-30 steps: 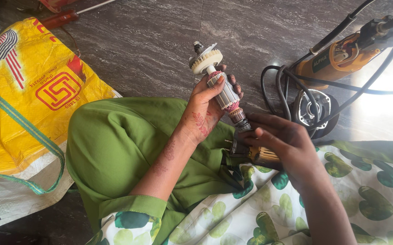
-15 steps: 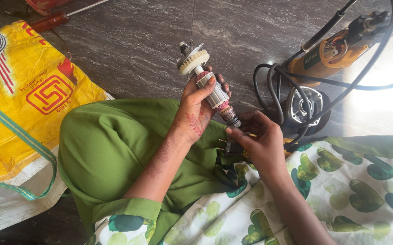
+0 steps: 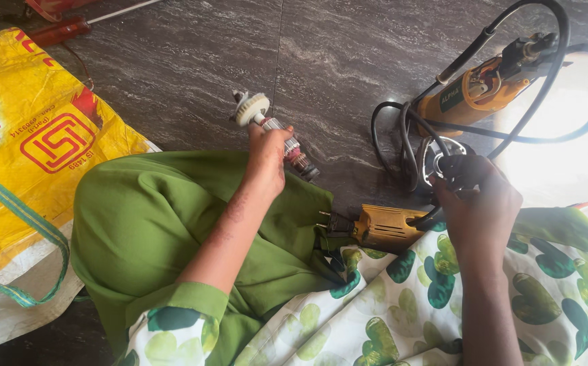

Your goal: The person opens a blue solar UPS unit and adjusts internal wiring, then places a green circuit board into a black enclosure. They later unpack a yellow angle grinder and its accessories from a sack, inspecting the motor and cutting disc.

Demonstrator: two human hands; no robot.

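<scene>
1. The left hand (image 3: 267,159) is wrapped shut around a motor armature (image 3: 275,133), the rotor out of a power tool. Fingers are closed on the middle of the shaft, so the white fan end sticks out toward 10 o'clock and the dark commutator end pokes out toward 4 o'clock. Held up off the lap like that, probably to keep the windings clear of the floor.

2. The right hand (image 3: 474,203) is out at about 3 o'clock from the armature, curled over a dark round part (image 3: 453,169) where the black cable (image 3: 545,81) loops. Looks like the fingers are closing on it, but the back of the hand hides them, so there's no telling how tight the grip is or whether it's really got it.

3. A yellow tool housing (image 3: 383,225) lies on the lap between the two hands, open end facing 9 o'clock, just beside the green trouser fold. Resting there likely keeps it within reach of both hands.

4. A second, orange tool body (image 3: 474,91) sits on the dark stone floor (image 3: 348,61) at 1 o'clock, with its cord coiled around it, well apart from the armature.

5. A yellow woven sack (image 3: 29,149) is spread at 9 o'clock, next to the person's knee, and a red-handled screwdriver (image 3: 60,30) lies up at 11 o'clock.
</scene>
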